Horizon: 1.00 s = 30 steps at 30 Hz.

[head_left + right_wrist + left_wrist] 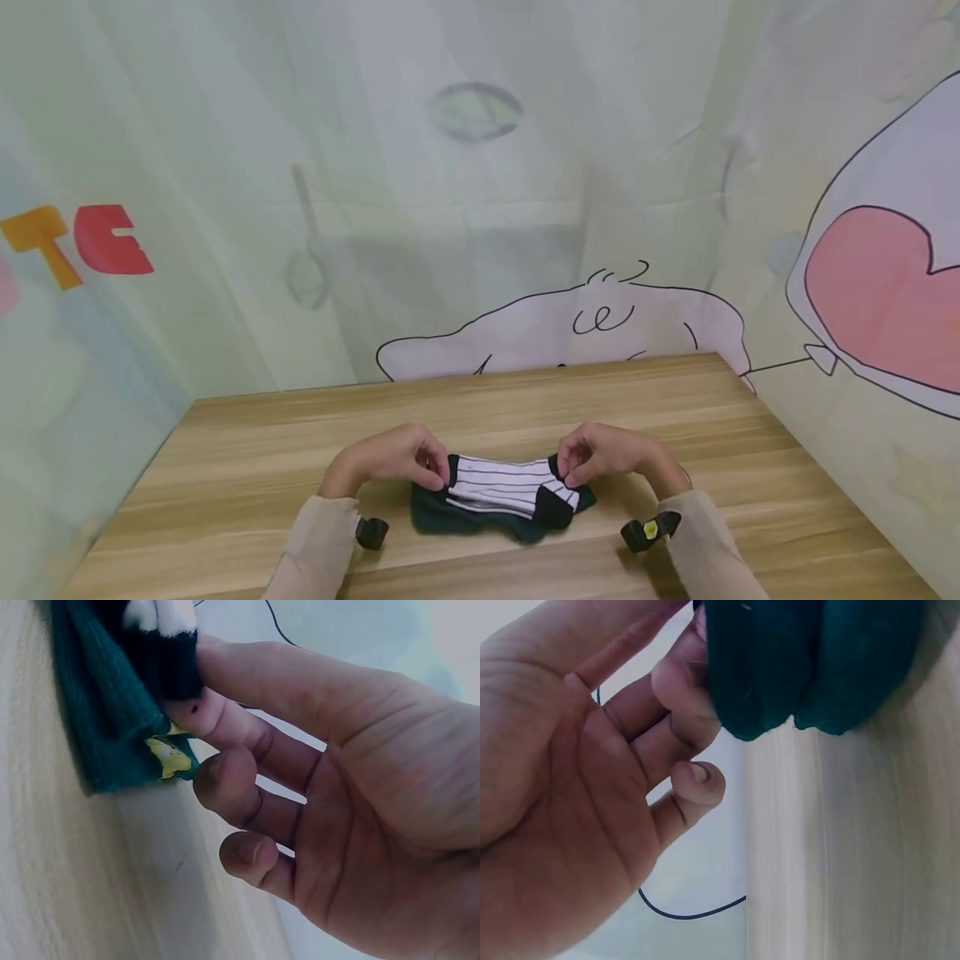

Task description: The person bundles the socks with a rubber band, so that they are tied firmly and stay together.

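Observation:
A white sock with thin dark stripes (pixel 495 482), black at both ends and on the heel, lies over dark green socks (pixel 448 514). At its left black end, my left hand (pixel 396 454) pinches the fabric between thumb and fingers. My right hand (pixel 611 452) pinches the other black end; the right wrist view shows this black end (pixel 180 667) between thumb and index finger, with the remaining fingers loosely bent. Green fabric (pixel 765 675) hangs close by the left fingertips in the left wrist view, where the pinch itself is mostly hidden. A yellow patch (pixel 171 759) shows on the green fabric's right end.
Everything rests on a wood-grain table (pixel 247 467). Printed curtains (pixel 465 208) close in the back and both sides of the table. Each wrist carries a small black camera, such as the right one (pixel 649 531).

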### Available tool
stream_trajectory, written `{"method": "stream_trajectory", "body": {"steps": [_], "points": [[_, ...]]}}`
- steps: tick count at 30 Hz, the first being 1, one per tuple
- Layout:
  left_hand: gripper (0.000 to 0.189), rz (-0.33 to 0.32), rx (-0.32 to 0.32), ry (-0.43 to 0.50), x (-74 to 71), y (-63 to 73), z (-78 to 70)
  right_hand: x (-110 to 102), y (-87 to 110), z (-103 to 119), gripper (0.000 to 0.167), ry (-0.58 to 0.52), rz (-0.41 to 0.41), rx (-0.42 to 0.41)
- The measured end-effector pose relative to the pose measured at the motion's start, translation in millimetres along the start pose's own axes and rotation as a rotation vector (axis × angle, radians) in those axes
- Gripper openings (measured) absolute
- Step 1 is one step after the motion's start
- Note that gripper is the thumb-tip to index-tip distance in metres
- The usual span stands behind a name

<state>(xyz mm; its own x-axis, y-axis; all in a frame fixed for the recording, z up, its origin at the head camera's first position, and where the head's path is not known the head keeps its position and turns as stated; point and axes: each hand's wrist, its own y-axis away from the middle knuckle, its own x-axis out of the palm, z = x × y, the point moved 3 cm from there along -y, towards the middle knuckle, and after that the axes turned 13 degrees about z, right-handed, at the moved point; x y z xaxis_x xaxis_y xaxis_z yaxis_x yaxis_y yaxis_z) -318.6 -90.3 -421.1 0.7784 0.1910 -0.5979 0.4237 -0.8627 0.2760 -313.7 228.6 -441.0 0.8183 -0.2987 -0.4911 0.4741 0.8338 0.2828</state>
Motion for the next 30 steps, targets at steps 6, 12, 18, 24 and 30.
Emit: {"method": "stream_trajectory", "body": {"steps": [6,12,18,24,30], "points": [[0.007,0.002,-0.018,0.003,1.0,-0.3,2.3,0.8,-1.6,-2.2,0.007,-0.005,0.015,0.001],[0.004,0.027,-0.002,0.017,1.9,0.4,1.9,1.4,-3.3,-3.4,0.007,-0.014,0.024,0.016],[0.005,0.037,-0.01,0.016,1.8,1.6,1.8,2.5,-3.9,-3.0,0.006,-0.02,0.031,0.03],[0.007,0.039,-0.021,0.011,1.5,4.2,2.1,4.9,-5.3,-2.6,0.007,-0.029,0.038,0.012],[0.006,0.02,-0.074,-0.009,-0.2,5.2,4.3,7.7,-6.5,-1.0,0.009,-0.043,0.038,0.014]]}}
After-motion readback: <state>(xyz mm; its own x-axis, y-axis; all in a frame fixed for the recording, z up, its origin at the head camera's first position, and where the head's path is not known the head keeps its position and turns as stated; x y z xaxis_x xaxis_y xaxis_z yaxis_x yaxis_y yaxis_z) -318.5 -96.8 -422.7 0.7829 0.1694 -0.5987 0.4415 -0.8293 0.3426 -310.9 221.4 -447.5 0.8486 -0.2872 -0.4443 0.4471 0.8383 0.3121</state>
